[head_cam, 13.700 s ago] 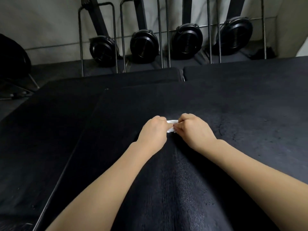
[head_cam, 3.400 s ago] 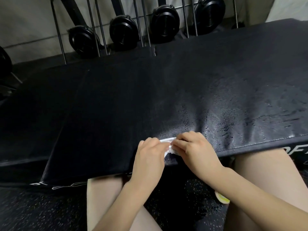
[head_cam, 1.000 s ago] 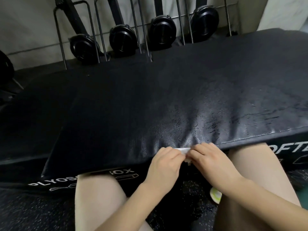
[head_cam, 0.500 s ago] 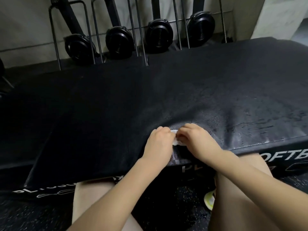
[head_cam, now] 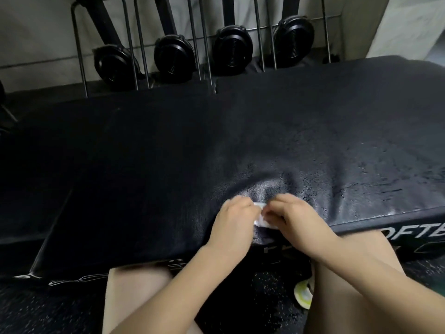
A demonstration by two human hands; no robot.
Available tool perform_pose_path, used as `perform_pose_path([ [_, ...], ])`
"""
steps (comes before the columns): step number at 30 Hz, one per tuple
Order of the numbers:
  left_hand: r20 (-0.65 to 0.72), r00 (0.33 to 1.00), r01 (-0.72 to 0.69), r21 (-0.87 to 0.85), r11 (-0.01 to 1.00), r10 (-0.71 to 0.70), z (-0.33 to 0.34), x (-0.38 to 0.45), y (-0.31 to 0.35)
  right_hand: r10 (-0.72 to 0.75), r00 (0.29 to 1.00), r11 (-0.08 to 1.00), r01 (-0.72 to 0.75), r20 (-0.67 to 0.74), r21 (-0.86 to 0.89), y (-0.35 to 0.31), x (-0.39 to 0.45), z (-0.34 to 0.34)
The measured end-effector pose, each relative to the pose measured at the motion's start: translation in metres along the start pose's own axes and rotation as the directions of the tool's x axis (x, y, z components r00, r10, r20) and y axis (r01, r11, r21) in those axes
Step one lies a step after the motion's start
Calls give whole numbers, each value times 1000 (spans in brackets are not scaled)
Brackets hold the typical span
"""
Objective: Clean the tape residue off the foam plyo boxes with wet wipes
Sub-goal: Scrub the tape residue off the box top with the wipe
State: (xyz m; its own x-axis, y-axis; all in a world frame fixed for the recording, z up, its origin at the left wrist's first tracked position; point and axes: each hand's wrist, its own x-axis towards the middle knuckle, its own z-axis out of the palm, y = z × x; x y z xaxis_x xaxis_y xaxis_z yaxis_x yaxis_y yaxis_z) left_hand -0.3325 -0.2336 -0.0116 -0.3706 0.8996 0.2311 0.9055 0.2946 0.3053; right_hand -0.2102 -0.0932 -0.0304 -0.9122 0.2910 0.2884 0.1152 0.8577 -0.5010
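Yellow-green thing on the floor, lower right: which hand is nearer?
Right. The right hand works the wet wipe on the plyo box almost straight above the yellow-green object; the left hand grips the wipe farther left.

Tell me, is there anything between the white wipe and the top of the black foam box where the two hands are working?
Nothing visible. The wet wipe lies directly on the foam plyo box near its front edge, gripped by the left hand and right hand from either side. The contact under the fingers is hidden.
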Motion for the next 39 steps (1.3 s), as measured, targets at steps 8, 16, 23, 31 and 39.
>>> perform_pose_path([
  [8, 65, 995, 71, 100, 992, -78, -11, 50, -20, 99, 994, 990, -103, -39, -93, 11, 58, 3],
  [16, 3, 999, -48, 52, 997, 48, 2, -16, -3, -54, 998, 999, 54, 27, 4, -2, -10, -7],
  [23, -58, 997, -34, 150, 988, 43, -8, 6, -3, -4, 1000, 999, 3, -12, -43, 11, 21, 3],
  [31, 68, 990, 99, 262, 960, -121, -19, 92, -35, 77, 997, 993, -77, -9, -86, 36, 109, 7],
  [39, 112, 991, 40, 240, 970, -68, -25, 74, -25, 42, 999, 992, -39, 25, -122, 28, 86, -1],
])
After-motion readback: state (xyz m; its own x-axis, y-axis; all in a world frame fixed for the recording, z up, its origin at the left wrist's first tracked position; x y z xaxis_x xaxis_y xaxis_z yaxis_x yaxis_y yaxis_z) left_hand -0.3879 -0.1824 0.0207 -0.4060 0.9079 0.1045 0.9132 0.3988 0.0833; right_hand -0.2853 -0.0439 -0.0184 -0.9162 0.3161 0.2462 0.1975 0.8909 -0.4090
